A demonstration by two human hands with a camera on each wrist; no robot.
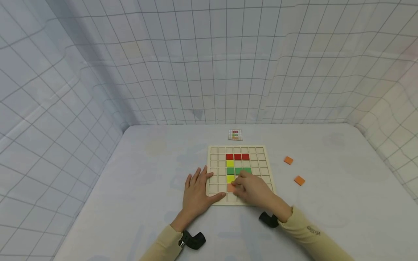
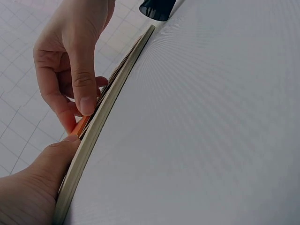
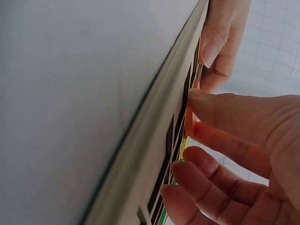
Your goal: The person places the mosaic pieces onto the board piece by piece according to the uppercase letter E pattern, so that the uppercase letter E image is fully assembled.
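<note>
A pale wooden grid board [image 1: 214,157] lies on the white table with coloured square tiles set in its cells. My left hand [image 1: 197,192] rests at the board's left edge, fingers spread, its thumb lying over the near-left corner area. Thumb and index finger of my right hand [image 1: 254,188] pinch an orange tile [image 3: 189,121], low over a cell beneath the yellow tile [image 1: 230,179]. Above that are a row of green tiles [image 1: 230,170], another yellow tile [image 1: 230,163] and three red tiles [image 1: 237,156]. The right hand hides several cells at the lower right.
Two loose orange tiles [image 1: 299,180] lie on the table to the right of the board. Behind it is a small card [image 1: 235,135] printed with a coloured grid pattern. White grid-patterned curtains [image 1: 228,72] enclose the table at the back and sides.
</note>
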